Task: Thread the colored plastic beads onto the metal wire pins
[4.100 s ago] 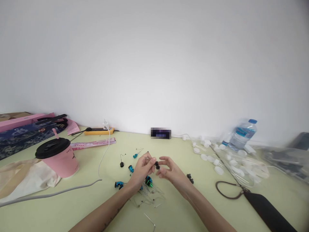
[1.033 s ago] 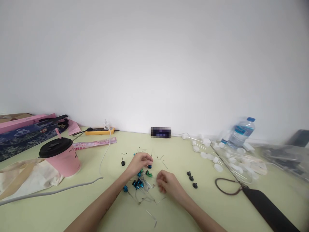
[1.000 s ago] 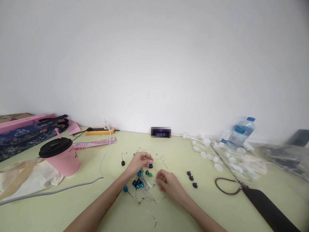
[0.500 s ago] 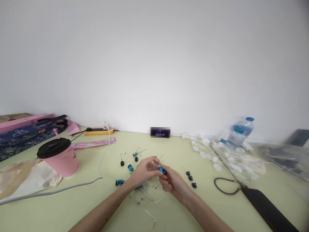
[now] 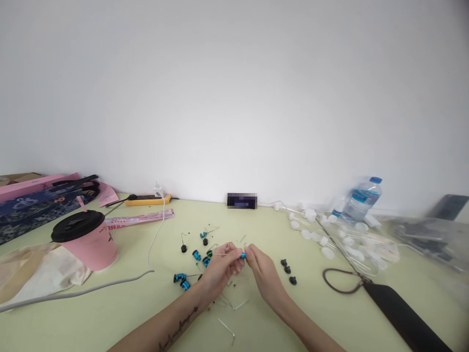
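Note:
A small blue metal piece [image 5: 243,255] is pinched between my two hands above the middle of the table, most of it covered by fingers. My left hand [image 5: 224,268] is closed at its left end; a thin metal rod or wire sticks out leftward past these fingers. At the other end, the fingertips of my right hand [image 5: 262,271] are pressed together on it. Left of my hands lie several blue cylinders with black ends, among them one blue cylinder [image 5: 185,284]. Bent metal hex keys [image 5: 227,330] and thin wires lie below and around my hands.
Three black caps [image 5: 287,269] lie right of my hands. White plastic pieces [image 5: 328,252], a water bottle [image 5: 362,199] and a black strap-like item [image 5: 399,313] are further right. On the left stand a pink cup [image 5: 95,244] and a grey cable [image 5: 91,289]. A phone [image 5: 242,201] leans on the wall.
The blue piece has turned and is now mostly hidden between my fingertips. My left wrist has rolled, and my right hand has shifted slightly. More blue cylinders show left of my hands.

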Demonstrator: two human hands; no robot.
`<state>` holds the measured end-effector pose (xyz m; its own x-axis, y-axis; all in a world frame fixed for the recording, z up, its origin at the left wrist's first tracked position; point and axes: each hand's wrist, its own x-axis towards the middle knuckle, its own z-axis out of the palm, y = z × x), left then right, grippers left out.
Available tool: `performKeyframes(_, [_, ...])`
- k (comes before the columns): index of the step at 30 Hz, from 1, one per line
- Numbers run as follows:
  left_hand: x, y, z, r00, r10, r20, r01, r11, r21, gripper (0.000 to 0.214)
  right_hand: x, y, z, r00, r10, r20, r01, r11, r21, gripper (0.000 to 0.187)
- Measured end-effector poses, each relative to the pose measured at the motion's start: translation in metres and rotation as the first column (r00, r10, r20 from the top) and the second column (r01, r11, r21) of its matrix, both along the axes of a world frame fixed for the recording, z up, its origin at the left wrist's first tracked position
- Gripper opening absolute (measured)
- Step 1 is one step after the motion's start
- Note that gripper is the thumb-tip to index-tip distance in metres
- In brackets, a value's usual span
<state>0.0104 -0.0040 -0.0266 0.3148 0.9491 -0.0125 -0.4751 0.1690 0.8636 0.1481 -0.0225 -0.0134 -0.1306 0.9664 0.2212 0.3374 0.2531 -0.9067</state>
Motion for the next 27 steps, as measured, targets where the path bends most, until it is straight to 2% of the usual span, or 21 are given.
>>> performKeyframes(2, [-0.003, 0.003, 0.002, 0.999, 0.002, 0.051, -0.001, 1.000, -0.021, 0.030, 0.003, 0.000, 0.003, 0.998, 0.060, -0.012, -0.059, 0.996, 0.066, 0.025])
performKeyframes(5, [-0.008, 0.003, 0.007, 0.999, -0.019, 0.027, 0.019, 1.000, -0.004, 0.028, 0.010, 0.004, 0.006, 0.991, 0.113, -0.065, -0.112, 0.993, 0.019, 0.040])
performKeyframes(7, [-0.010, 0.003, 0.011, 0.998, -0.057, -0.035, 0.058, 0.998, 0.024, 0.027, 0.014, 0.008, 0.007, 0.989, 0.135, -0.060, -0.138, 0.989, -0.056, 0.036])
performKeyframes(9, [-0.010, 0.002, 0.012, 0.994, -0.084, -0.073, 0.087, 0.995, 0.044, 0.026, 0.017, 0.009, 0.009, 0.979, 0.198, -0.050, -0.203, 0.971, -0.125, 0.048])
performKeyframes(11, [-0.011, 0.002, 0.013, 0.994, -0.089, -0.071, 0.092, 0.995, 0.044, 0.026, 0.019, 0.008, 0.014, 0.970, 0.237, -0.058, -0.243, 0.960, -0.142, 0.046])
performKeyframes(13, [-0.013, 0.004, 0.014, 0.995, -0.084, -0.057, 0.087, 0.996, 0.037, 0.025, 0.021, 0.006, 0.020, 0.972, 0.226, -0.072, -0.233, 0.966, -0.114, 0.029])
performKeyframes(15, [-0.015, 0.004, 0.015, 0.994, -0.089, -0.061, 0.091, 0.995, 0.039, 0.023, 0.023, 0.004, 0.025, 0.978, 0.194, -0.072, -0.201, 0.975, -0.096, 0.039])
performKeyframes(17, [-0.015, 0.004, 0.017, 0.992, -0.101, -0.080, 0.105, 0.993, 0.055, 0.023, 0.023, 0.004, 0.026, 0.981, 0.185, -0.059, -0.191, 0.975, -0.114, 0.033])
performKeyframes(18, [-0.016, 0.003, 0.018, 0.990, -0.110, -0.091, 0.116, 0.991, 0.062, 0.022, 0.022, 0.004, 0.025, 0.978, 0.201, -0.051, -0.206, 0.970, -0.132, 0.032])
performKeyframes(20, [-0.016, 0.003, 0.018, 0.987, -0.124, -0.101, 0.131, 0.989, 0.069, 0.022, 0.022, 0.005, 0.023, 0.967, 0.249, -0.050, -0.254, 0.955, -0.154, 0.043])
performKeyframes(22, [-0.017, 0.004, 0.018, 0.989, -0.114, -0.092, 0.120, 0.991, 0.064, 0.022, 0.022, 0.005, 0.022, 0.963, 0.260, -0.073, -0.268, 0.953, -0.141, 0.034])
performKeyframes(23, [-0.017, 0.005, 0.018, 0.991, -0.104, -0.088, 0.110, 0.992, 0.059, 0.022, 0.022, 0.005, 0.023, 0.968, 0.237, -0.087, -0.246, 0.961, -0.125, 0.028])
performKeyframes(26, [-0.019, 0.007, 0.017, 0.992, -0.087, -0.091, 0.093, 0.994, 0.059, 0.022, 0.023, 0.006, 0.024, 0.982, 0.153, -0.108, -0.165, 0.980, -0.107, 0.049])
performKeyframes(27, [-0.019, 0.007, 0.017, 0.991, -0.094, -0.098, 0.101, 0.993, 0.066, 0.022, 0.023, 0.007, 0.024, 0.983, 0.152, -0.100, -0.164, 0.980, -0.116, 0.042])
